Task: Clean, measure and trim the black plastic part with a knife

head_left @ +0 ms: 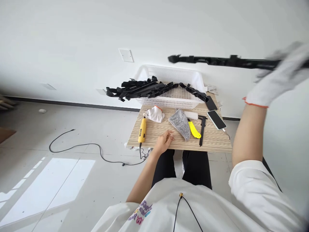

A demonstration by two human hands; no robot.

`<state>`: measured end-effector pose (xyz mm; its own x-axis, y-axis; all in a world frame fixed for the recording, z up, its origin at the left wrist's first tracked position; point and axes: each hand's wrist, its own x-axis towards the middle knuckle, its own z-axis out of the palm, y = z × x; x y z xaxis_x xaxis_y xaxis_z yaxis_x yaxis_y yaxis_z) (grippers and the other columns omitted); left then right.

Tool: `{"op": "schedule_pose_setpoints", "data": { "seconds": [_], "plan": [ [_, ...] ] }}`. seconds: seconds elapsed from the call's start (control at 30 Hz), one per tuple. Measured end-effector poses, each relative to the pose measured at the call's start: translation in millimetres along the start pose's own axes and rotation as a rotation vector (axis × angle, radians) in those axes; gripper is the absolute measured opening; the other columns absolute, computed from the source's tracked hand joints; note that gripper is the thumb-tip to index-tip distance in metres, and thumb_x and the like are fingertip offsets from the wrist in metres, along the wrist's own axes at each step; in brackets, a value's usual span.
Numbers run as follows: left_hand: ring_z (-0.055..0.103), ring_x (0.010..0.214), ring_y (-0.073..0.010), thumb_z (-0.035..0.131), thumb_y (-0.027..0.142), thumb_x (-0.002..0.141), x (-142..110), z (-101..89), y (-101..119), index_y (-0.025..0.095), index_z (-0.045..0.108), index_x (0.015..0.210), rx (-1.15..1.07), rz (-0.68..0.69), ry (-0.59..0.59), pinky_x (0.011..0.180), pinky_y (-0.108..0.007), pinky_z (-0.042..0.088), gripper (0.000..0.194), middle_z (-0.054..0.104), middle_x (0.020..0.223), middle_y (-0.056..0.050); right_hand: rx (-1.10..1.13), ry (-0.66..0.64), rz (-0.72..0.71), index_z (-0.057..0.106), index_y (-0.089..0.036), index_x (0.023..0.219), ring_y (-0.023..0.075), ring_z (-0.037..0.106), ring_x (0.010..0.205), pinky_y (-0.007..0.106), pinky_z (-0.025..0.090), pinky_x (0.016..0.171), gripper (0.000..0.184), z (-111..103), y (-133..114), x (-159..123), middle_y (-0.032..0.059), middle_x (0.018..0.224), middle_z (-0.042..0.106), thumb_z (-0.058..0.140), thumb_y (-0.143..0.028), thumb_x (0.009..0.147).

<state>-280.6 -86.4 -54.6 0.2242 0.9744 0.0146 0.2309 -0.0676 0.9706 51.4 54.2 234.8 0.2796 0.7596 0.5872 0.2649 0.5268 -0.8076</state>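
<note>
My right hand (282,72), in a white knit glove with an orange cuff edge, is raised at the right and closed around a long black plastic strip (217,61). The strip reaches leftward, nearly level, above the basket's back rim. My bare left hand (164,141) rests at the table's front edge with its fingers curled together; whatever they may hold is too small to make out. Close by lies a grey knit cloth piece (180,124). More black plastic strips (145,88) are piled across a white plastic basket (166,103), jutting over its left side.
On the striped wooden table (156,130) lie a yellow corded power tool (142,130), a white glove (155,114), a yellow-handled cutter (194,129), a black caliper (202,129) and two phones (216,120). A black cable (100,149) snakes over the floor. A wall stands behind.
</note>
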Motion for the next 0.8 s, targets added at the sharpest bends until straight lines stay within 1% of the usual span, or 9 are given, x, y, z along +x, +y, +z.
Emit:
{"op": "schedule_pose_setpoints", "data": {
  "seconds": [0.03,0.07,0.17,0.23,0.3,0.43,0.53,0.63,0.8],
  "plan": [
    [0.076,0.091,-0.0229,0.048,0.055,0.098,-0.9,0.1,-0.4,0.021,0.061,0.118,0.006,0.003,0.01,0.091,-0.039,0.06,0.042,0.075,0.093,-0.007,-0.044,0.22,-0.117,0.053,-0.03,0.113,0.0188,0.07,0.099,0.036,0.058,0.066,0.043,14.4,13.6,-2.8,0.0066,0.12,0.064,0.016,-0.052,0.103],
    [0.076,0.089,-0.0228,0.048,0.054,0.098,-1.9,-0.5,-0.3,0.021,0.061,0.117,0.015,0.006,0.018,0.09,-0.039,0.06,0.04,0.075,0.092,-0.007,-0.136,0.248,-0.19,0.054,-0.028,0.108,0.0213,0.07,0.092,0.042,0.059,0.068,0.029,27.5,27.7,-8.9,0.0077,0.114,0.068,0.032,-0.046,0.101],
    [0.076,0.083,-0.0215,0.047,0.054,0.099,-2.9,-4.1,0.5,0.021,0.063,0.112,0.009,0.006,0.027,0.084,-0.036,0.061,0.039,0.074,0.089,-0.006,-0.347,-0.083,-0.233,0.065,-0.029,0.089,0.0226,0.07,0.089,0.046,0.059,0.083,0.006,50.4,64.2,-34.1,0.0061,0.104,0.076,0.062,-0.034,0.088],
    [0.075,0.078,-0.0204,0.047,0.055,0.099,-1.8,-6.2,0.2,0.021,0.064,0.109,-0.007,-0.001,0.031,0.08,-0.034,0.062,0.039,0.074,0.086,-0.005,-0.582,-0.246,-0.205,0.071,-0.025,0.096,0.0254,0.072,0.099,0.047,0.057,0.095,0.016,52.2,78.3,-46.2,0.0071,0.108,0.078,0.059,-0.035,0.091],
    [0.074,0.075,-0.0197,0.047,0.057,0.098,-0.2,-7.3,-0.9,0.021,0.064,0.107,-0.02,-0.012,0.037,0.076,-0.033,0.062,0.041,0.074,0.083,-0.005,-0.74,-0.32,-0.192,0.074,-0.022,0.101,0.0276,0.072,0.106,0.047,0.054,0.101,0.025,48.5,83.7,-51.3,0.0082,0.113,0.077,0.054,-0.036,0.094],
    [0.073,0.071,-0.0185,0.048,0.059,0.097,1.3,-6.6,-3.0,0.021,0.064,0.104,-0.032,-0.024,0.042,0.073,-0.031,0.06,0.042,0.073,0.082,-0.004,-0.878,-0.47,-0.217,0.077,-0.025,0.101,0.0304,0.069,0.115,0.049,0.052,0.104,0.028,40.5,78.9,-51.9,0.0067,0.119,0.076,0.054,-0.038,0.094],
    [0.072,0.071,-0.0183,0.048,0.058,0.097,-0.5,-5.7,-2.9,0.021,0.064,0.103,-0.027,-0.023,0.036,0.074,-0.031,0.059,0.04,0.072,0.082,-0.004,-0.952,-0.607,-0.114,0.077,-0.028,0.113,0.0344,0.065,0.122,0.056,0.049,0.107,0.036,35.9,71.1,-52.9,0.0058,0.127,0.073,0.065,-0.05,0.087],
    [0.072,0.073,-0.019,0.048,0.056,0.098,-2.7,-5.3,-2.2,0.021,0.064,0.103,-0.019,-0.02,0.031,0.076,-0.032,0.059,0.039,0.071,0.081,-0.004,-0.969,-0.639,0.017,0.07,-0.031,0.13,0.038,0.062,0.126,0.061,0.047,0.109,0.061,31.6,63.8,-54.4,0.0056,0.138,0.067,0.075,-0.061,0.077],
    [0.072,0.072,-0.0191,0.048,0.056,0.098,-1.4,-3.1,-2.2,0.02,0.064,0.104,-0.022,-0.019,0.032,0.074,-0.034,0.061,0.039,0.071,0.082,-0.004,-0.98,-0.646,0.093,0.063,-0.031,0.139,0.0405,0.061,0.127,0.063,0.047,0.108,0.076,31.8,53.6,-56.2,0.0076,0.148,0.06,0.08,-0.061,0.071]
  ]
}}
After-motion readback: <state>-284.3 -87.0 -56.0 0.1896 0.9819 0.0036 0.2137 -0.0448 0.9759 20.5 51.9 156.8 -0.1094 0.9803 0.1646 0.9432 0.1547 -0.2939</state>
